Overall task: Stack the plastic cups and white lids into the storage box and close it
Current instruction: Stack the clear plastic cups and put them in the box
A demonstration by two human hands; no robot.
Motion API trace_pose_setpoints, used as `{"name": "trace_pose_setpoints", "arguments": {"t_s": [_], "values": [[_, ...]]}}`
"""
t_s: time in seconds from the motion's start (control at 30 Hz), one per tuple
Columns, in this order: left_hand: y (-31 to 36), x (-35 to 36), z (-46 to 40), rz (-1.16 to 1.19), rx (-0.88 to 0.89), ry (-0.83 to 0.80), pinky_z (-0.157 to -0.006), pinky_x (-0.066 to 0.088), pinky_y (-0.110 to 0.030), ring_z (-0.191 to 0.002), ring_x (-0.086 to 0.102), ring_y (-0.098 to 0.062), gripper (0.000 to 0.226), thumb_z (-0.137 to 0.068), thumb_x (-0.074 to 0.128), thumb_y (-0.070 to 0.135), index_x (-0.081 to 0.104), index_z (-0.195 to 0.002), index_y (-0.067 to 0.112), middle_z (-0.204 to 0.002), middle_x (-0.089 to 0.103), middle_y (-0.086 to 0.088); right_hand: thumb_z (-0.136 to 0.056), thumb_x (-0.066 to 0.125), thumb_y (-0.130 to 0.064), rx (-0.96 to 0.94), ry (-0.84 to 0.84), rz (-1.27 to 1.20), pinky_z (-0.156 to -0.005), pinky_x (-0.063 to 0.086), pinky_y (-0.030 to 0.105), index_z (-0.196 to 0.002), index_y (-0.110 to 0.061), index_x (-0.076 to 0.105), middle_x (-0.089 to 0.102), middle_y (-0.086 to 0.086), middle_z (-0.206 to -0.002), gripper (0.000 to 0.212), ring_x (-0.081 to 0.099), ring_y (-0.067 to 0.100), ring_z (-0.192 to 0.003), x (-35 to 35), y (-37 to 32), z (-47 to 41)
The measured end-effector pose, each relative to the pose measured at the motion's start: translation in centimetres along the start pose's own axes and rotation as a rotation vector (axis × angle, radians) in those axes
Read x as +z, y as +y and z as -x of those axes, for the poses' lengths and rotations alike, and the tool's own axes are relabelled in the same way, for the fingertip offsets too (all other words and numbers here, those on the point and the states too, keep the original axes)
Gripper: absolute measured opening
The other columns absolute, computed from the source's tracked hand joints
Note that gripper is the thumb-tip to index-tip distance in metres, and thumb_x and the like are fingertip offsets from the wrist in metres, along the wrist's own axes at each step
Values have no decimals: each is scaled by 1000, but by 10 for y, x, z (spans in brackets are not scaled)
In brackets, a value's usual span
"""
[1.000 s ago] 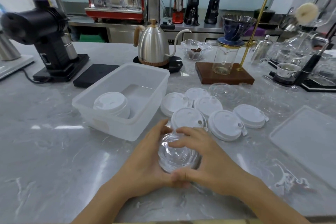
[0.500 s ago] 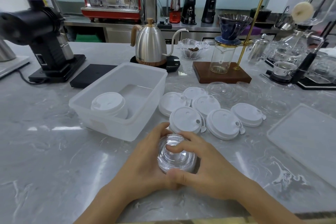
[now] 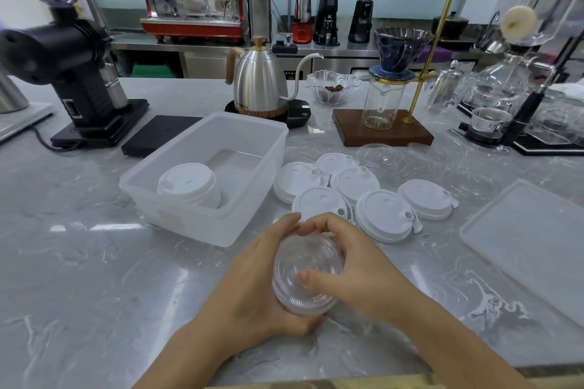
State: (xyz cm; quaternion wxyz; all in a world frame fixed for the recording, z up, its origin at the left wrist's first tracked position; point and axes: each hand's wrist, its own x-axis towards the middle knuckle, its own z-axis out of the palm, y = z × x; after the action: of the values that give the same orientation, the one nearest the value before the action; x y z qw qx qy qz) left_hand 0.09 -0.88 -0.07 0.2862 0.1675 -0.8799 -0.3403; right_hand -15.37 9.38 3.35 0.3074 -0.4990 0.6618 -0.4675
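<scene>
A stack of clear plastic cups [image 3: 305, 275] sits between both hands near the counter's front edge. My left hand [image 3: 257, 287] wraps its left side and my right hand [image 3: 354, 271] its right side, thumb on top. The translucent storage box [image 3: 221, 221] stands open just beyond, with a stack of white lids [image 3: 188, 185] in its near left corner. Several white lids [image 3: 384, 215] lie loose to the right of the box. More clear plastic pieces [image 3: 388, 161] lie behind them. The box's lid [image 3: 531, 230] rests flat at the right.
A black coffee grinder [image 3: 72, 73] stands at the left with a black scale [image 3: 158, 139] beside it. Behind the box are a steel kettle [image 3: 260, 82], a glass bowl [image 3: 333, 88] and a pour-over stand on a wooden base [image 3: 385, 133]. Glassware crowds the far right.
Both hands with the clear cup stack have drawn slightly nearer to me and tilted it; my right thumb now lies across its top. Nothing else has moved.
</scene>
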Motion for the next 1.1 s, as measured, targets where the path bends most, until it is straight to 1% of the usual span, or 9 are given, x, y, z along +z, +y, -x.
{"name": "trace_pose_setpoints", "arguments": {"t_s": [0.27, 0.37, 0.47, 0.53, 0.63, 0.83, 0.9, 1.0, 1.1], "values": [[0, 2, 1, -30, 38, 103, -104, 43, -14, -131, 51, 6, 116, -52, 94, 47, 28, -148, 45, -145, 52, 21, -65, 77, 4, -2, 97, -361, -73, 56, 27, -99, -25, 71, 75, -6, -94, 45, 72, 12, -87, 3, 1, -4], [6, -1, -1, 62, 57, 147, -104, 47, -21, -131, 55, -1, 116, -50, 99, 41, 38, -148, 30, -143, 56, 16, -62, 75, 4, 10, 96, -520, -76, 58, 32, -105, -17, 71, 76, 1, -96, 48, 73, 20, -87, -4, -1, -6], [15, -4, -19, 444, 1, 211, -108, 46, -27, -136, 55, -16, 111, -50, 100, 35, 44, -145, 22, -146, 56, 4, -59, 76, 7, 27, 74, -750, -70, 61, 30, -112, -8, 68, 74, 4, -101, 55, 72, 20, -83, -22, -9, -11], [27, -3, -41, 839, -162, 323, -105, 50, -36, -130, 61, -24, 78, -68, 87, 42, 56, -135, 16, -144, 60, -10, -60, 73, 9, 16, 97, -879, -65, 61, 29, -112, -9, 67, 69, 8, -106, 55, 70, 19, -81, -35, -16, -17], [52, -1, -73, 1259, -401, 122, -106, 49, -48, -122, 67, -33, 63, -88, 58, 57, 72, -123, 7, -130, 69, -22, -67, 67, 7, -32, 136, -952, -75, 60, 33, -114, -12, 64, 63, 10, -116, 51, 67, 24, -96, -45, -25, -29], [67, 8, -118, 1551, -481, -108, -103, 44, -69, -115, 69, -36, 68, -79, 68, 57, 60, -139, 26, -124, 73, -14, -86, 71, -2, -101, 304, -537, -68, 61, 37, -115, -14, 65, 72, -1, -106, 32, 72, 13, -93, -57, -34, -37], [65, 12, -126, 1555, -476, -166, -95, 50, -67, -120, 67, -40, 62, -77, 72, 46, 61, -135, 27, -125, 73, -13, -91, 67, -4, -107, 345, -304, -64, 59, 26, -112, -16, 68, 70, 0, -108, 24, 71, 3, -85, -67, -33, -37], [57, 17, -130, 1538, -512, -151, -93, 53, -58, -130, 57, -43, 50, -76, 74, 37, 65, -123, 25, -134, 69, -16, -89, 71, -12, -213, 334, 102, -85, 47, 9, -109, -25, 72, 68, -11, -114, 24, 62, -4, -106, -81, -23, -42], [42, 20, -129, 1529, -484, -56, -86, 57, -52, -115, 67, -39, 48, -66, 83, 34, 72, -111, 24, -123, 72, -15, -87, 73, -23, -226, 303, 271, -99, 37, 10, -105, -40, 71, 65, -17, -122, 25, 55, -2, -121, -94, -11, -50]]}}
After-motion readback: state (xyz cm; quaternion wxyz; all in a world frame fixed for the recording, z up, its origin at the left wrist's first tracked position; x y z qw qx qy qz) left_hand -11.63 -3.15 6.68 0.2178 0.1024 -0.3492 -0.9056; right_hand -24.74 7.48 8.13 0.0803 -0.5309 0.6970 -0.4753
